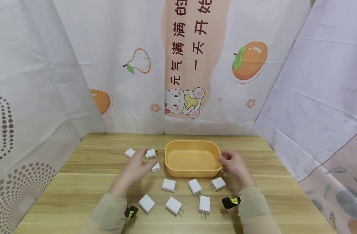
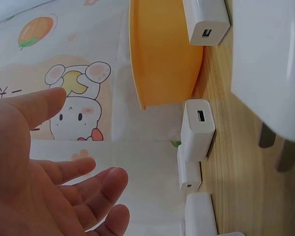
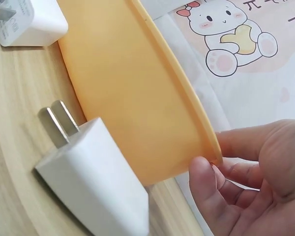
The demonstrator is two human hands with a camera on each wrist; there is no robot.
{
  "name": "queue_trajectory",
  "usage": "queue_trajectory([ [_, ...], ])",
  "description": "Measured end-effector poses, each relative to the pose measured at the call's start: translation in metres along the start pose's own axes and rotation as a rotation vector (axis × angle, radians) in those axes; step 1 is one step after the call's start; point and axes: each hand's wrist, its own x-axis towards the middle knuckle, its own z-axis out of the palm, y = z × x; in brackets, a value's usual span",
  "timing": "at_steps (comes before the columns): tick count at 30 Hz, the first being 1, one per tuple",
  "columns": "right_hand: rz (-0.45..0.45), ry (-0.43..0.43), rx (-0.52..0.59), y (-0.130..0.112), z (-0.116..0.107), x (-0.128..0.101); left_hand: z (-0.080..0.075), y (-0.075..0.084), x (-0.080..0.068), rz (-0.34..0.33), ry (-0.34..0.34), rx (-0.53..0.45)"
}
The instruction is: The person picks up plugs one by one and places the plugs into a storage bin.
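Lowest in the head view, three white plug adapters (image 1: 174,206) lie in a row on the wooden table (image 1: 254,211), just between the two sleeved forearms. Slightly higher in the frame, three more adapters (image 1: 194,187) sit right below the near wall of the orange tray (image 1: 193,144). At centre left, the left hand (image 1: 135,169) hovers with fingers spread and relaxed, holding nothing, beside a small adapter (image 1: 156,167) next to the tray's left end. At centre right, the right hand (image 1: 235,163) pinches the tray's right rim between thumb and fingers. Further up, two adapters (image 1: 150,153) lie left of the tray, before the printed curtain (image 1: 184,65).
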Motion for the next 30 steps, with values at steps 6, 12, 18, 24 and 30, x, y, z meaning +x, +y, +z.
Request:
queue_trajectory([
  [6,0.015,0.009,-0.018,0.003,0.001,0.002,-0.001,0.005,0.002,0.019,0.005,0.037],
  [12,0.016,0.014,-0.021,0.001,0.002,0.001,-0.009,0.009,0.006,0.039,0.019,0.075],
  [18,0.007,0.015,-0.031,0.001,0.002,0.002,-0.021,0.010,0.007,0.018,0.019,0.091],
  [24,0.009,0.021,-0.041,0.002,0.003,0.002,-0.036,0.004,0.005,0.010,0.002,0.131],
  [30,0.026,0.020,-0.052,0.002,0.002,0.000,-0.050,-0.006,0.003,0.036,-0.020,0.238],
])
